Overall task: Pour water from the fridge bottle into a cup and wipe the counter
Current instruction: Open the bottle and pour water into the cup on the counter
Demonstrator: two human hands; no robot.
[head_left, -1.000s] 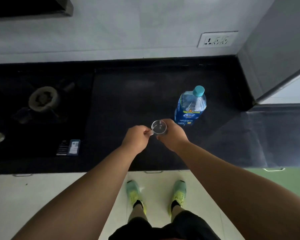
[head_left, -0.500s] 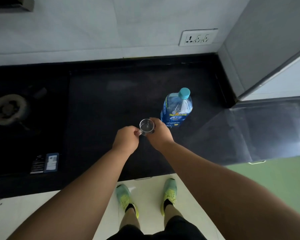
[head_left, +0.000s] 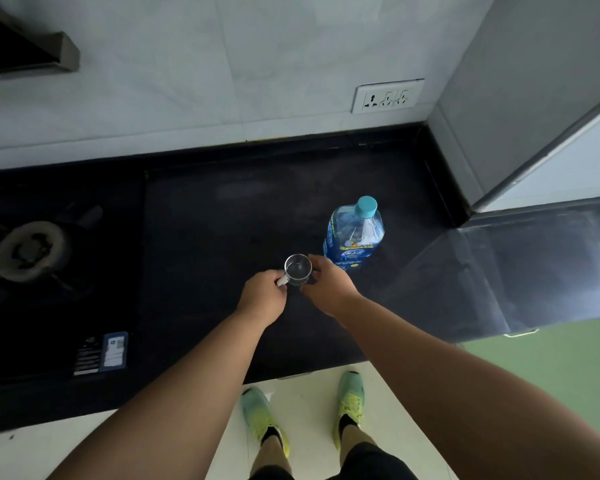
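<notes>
A small clear glass cup [head_left: 298,268] with a handle stands on the black counter [head_left: 222,237]. My left hand [head_left: 262,299] pinches the cup's handle on its left side. My right hand [head_left: 328,285] curls round the cup's right side. Just behind and to the right, a clear water bottle [head_left: 354,237] with a blue label and a teal cap stands upright, cap on, with no hand touching it.
A gas burner [head_left: 28,251] is set in the black hob at the left. A grey fridge side [head_left: 534,98] stands at the right. A wall socket [head_left: 388,96] is on the tiled wall. The floor and my green shoes lie below the counter edge.
Both hands stay on the cup in the same grip. The camera view has shifted, so the burner and the socket sit differently in frame.
</notes>
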